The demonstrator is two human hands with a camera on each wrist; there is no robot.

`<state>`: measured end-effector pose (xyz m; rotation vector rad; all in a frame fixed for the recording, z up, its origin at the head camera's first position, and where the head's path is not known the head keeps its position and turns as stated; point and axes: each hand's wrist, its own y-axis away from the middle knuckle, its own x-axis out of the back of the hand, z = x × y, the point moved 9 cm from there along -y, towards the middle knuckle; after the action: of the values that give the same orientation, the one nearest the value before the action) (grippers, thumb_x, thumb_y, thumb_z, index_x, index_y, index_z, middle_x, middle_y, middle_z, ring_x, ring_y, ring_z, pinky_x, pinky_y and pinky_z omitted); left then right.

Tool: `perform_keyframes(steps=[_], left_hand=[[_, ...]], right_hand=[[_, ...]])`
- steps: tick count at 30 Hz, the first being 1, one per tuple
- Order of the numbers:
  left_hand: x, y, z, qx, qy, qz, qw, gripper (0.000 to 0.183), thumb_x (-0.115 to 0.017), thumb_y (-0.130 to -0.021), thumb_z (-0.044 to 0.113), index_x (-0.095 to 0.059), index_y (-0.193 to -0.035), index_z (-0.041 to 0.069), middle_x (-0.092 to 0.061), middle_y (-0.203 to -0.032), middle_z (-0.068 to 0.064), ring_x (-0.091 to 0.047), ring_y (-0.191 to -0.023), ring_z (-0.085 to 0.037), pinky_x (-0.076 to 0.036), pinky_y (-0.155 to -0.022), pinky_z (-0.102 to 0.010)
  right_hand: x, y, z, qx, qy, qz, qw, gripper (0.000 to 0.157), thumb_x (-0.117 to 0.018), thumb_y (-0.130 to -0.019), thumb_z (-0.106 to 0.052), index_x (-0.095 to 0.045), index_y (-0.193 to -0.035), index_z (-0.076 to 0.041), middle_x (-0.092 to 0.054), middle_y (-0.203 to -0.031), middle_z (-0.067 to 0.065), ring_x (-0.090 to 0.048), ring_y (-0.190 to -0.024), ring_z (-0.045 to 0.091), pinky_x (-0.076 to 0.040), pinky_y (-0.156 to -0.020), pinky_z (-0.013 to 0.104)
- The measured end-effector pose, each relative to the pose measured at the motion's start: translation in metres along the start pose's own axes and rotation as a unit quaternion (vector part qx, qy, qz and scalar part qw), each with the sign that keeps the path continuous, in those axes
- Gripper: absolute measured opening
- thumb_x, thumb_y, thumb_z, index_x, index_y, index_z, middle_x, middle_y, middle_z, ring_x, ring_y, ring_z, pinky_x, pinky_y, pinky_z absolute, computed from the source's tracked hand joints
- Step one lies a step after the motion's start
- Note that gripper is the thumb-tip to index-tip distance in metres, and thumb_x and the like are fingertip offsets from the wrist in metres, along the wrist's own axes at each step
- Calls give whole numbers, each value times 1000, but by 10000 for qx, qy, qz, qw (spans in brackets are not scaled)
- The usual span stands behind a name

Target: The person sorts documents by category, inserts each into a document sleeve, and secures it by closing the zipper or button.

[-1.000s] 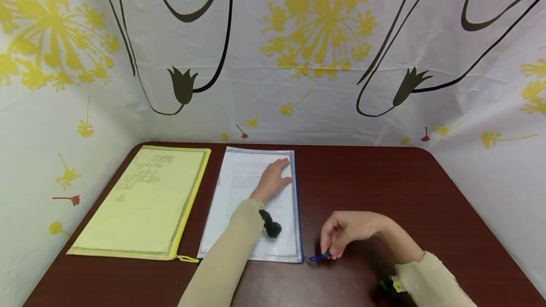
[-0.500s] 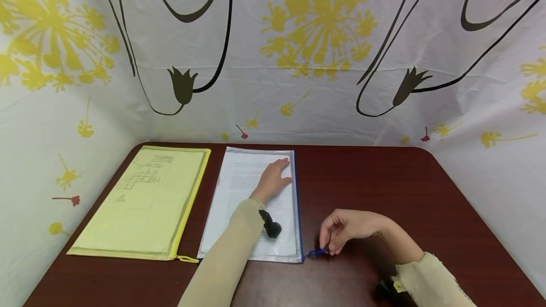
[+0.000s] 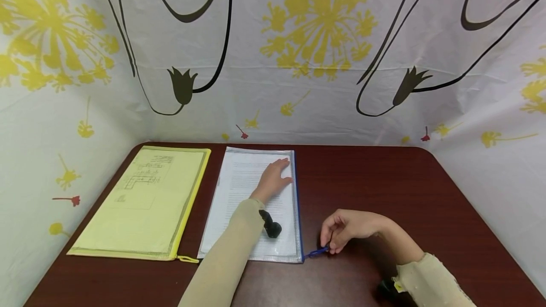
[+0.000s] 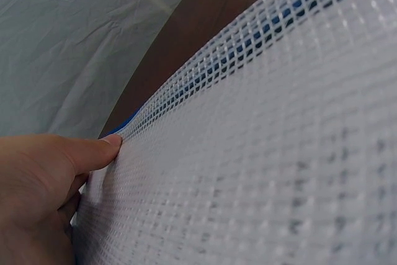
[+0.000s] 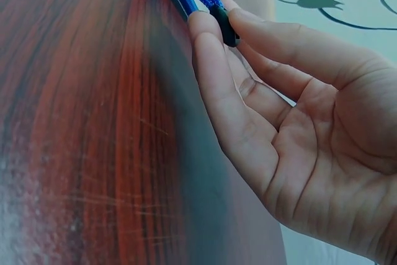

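Observation:
A clear mesh zip folder [image 3: 239,193] with a blue zipper edge lies on the table, printed paper showing through it. My left hand [image 3: 271,181] rests flat on its upper right part, fingers and thumb spread. In the left wrist view the thumb of that left hand [image 4: 49,178] touches the folder's mesh [image 4: 248,153] near the blue edge. Beyond the folder's lower right corner, my right hand [image 3: 351,229] pinches the blue cord zipper pull [image 3: 316,252]. Thumb and fingertips of the right hand [image 5: 291,103] hold the pull's black end [image 5: 224,26] in the right wrist view.
To the left lies a yellow mesh zip folder [image 3: 136,203] with a drawing inside and a yellow pull [image 3: 187,259]. The dark wooden table [image 3: 362,174] extends right of the folders. White patterned cloth [image 3: 247,94] hangs behind and on both sides.
The blue cord pull now slants up slightly from the folder's corner towards my right hand, which has shifted very little. My left hand and both folders have stayed in place.

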<state>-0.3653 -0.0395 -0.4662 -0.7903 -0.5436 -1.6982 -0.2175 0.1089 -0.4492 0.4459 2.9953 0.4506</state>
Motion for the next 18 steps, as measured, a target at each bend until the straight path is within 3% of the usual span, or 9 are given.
perform_keyframes(steps=[4, 8, 18], left_hand=[[-2, -2, -2, 78, 21, -49, 10000, 58, -66, -96, 21, -46, -148, 5, -40, -159, -7, -32, -151, -28, -23, -127, -42], [-2, -1, -2, 116, -50, -75, 9999, 59, -67, -96, 24, -46, -149, 7, -40, -160, -5, -32, -151, -26, -24, -126, -41], [-3, -1, -3, 177, 6, -116, 9998, 60, -66, -96, 25, -44, -150, 9, -38, -161, -3, -30, -152, -26, -23, -127, -40]], right_hand=[[2, 1, 3, -30, -58, 51, 10000, 27, -61, -91, 6, -57, -111, 24, -70, -96, 26, -72, -86, 8, -62, -79, 25], [4, 1, 5, -45, -132, 82, 9999, 27, -60, -91, 6, -57, -111, 24, -71, -95, 8, -72, -86, 8, -61, -79, 24], [7, 3, 8, -99, -119, 186, 9997, 28, -60, -92, 6, -56, -112, 24, -71, -94, 4, -72, -87, 8, -61, -79, 24]])
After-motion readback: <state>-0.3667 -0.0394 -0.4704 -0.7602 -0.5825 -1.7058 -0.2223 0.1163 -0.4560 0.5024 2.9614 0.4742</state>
